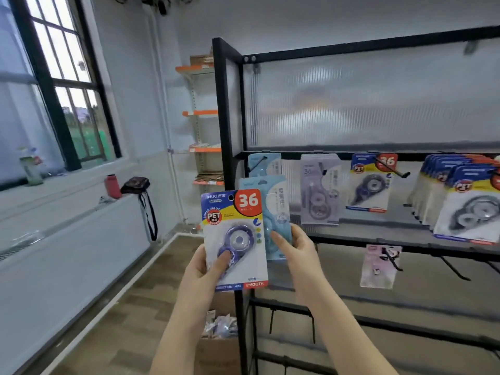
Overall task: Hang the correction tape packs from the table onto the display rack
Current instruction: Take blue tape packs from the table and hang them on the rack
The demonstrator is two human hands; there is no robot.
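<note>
My left hand grips a blue and yellow correction tape pack marked 36, thumb pressed on its blister, held upright in front of the black display rack. My right hand holds a light blue correction tape pack just behind and to the right of the first one. On the rack's hooks hang another light blue pack, a pale grey bundle, a single blue pack and a thick row of blue packs.
A pink pack hangs on a lower hook, with bare black hooks beside it. A cardboard box with wrapped items sits on the floor by the rack's post. A window and radiator cover are on the left, orange shelves behind.
</note>
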